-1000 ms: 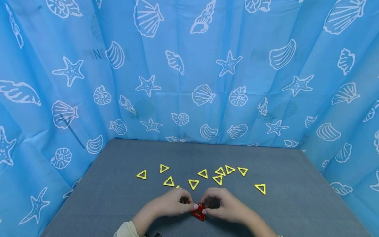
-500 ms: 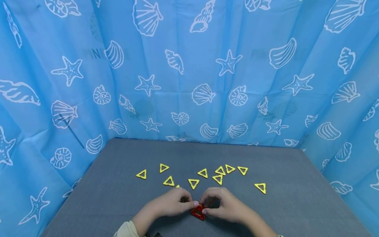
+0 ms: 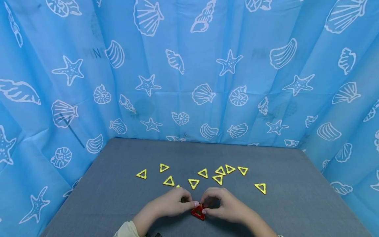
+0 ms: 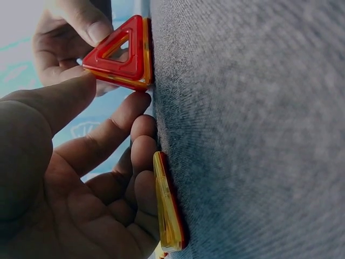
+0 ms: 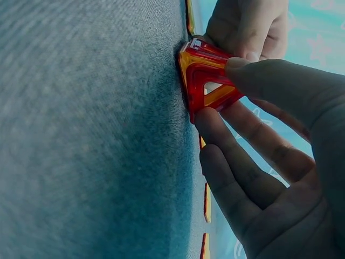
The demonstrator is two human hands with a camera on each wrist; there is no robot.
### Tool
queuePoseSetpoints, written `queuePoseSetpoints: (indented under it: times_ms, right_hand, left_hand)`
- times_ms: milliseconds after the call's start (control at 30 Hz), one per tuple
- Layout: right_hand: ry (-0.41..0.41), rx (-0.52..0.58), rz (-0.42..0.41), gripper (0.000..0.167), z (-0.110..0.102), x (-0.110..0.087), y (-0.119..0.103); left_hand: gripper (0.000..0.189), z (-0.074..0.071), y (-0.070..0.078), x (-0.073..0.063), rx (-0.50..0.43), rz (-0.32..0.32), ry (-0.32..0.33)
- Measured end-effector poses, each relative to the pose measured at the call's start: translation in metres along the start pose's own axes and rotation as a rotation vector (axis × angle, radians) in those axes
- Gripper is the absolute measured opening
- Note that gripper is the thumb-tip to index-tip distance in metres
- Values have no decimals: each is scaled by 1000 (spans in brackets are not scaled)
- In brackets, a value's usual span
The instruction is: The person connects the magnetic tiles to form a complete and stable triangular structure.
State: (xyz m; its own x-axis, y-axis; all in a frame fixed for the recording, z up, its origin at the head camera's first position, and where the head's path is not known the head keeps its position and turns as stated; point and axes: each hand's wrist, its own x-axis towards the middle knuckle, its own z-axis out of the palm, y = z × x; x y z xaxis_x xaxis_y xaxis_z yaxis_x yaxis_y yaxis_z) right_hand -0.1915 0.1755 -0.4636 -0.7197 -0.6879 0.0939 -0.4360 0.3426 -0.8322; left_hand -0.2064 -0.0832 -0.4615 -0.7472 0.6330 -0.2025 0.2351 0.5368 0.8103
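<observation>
Red-and-yellow triangular magnetic tiles (image 3: pixel 198 213), joined into a small pyramid-like shape, stand on the grey table between both hands. My left hand (image 3: pixel 173 202) pinches the left side; in the left wrist view its thumb meets one corner and its index finger another. From the other side my right hand (image 3: pixel 220 204) pinches the tiles, thumb above and index finger below in the right wrist view. A triangular opening shows in the red face (image 4: pixel 135 65). Fingers cover part of the shape's far side. Beside the left hand's fingers lies a loose yellow tile (image 4: pixel 169 208).
Several loose yellow triangular tiles (image 3: pixel 193 183) lie scattered beyond the hands. One tile (image 3: pixel 261 188) lies apart to the right, another (image 3: pixel 141 174) far left. A blue curtain (image 3: pixel 189 112) with shell prints surrounds the grey cloth-covered table (image 3: pixel 296 197) at back and sides.
The joined tiles tilt slightly between the first frame and the later ones, showing more of the red face. Both hands keep their hold in almost the same place.
</observation>
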Motion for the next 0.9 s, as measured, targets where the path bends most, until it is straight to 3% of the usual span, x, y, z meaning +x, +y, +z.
queuePoseSetpoints:
  times_ms: [333, 533, 733, 900]
  right_hand:
    - [-5, -1, 11, 15, 0, 0, -1]
    - [-4, 11, 4, 14, 0, 0, -1]
    - [6, -10, -7, 15, 0, -1, 0]
    - [8, -21, -2, 17, 0, 0, 1]
  left_hand:
    - [32, 0, 1, 0, 9, -15, 3]
    - [26, -4, -3, 0, -1, 58, -29]
    - [19, -13, -4, -2, -38, 102, -31]
    - [14, -28, -5, -9, -21, 116, -2]
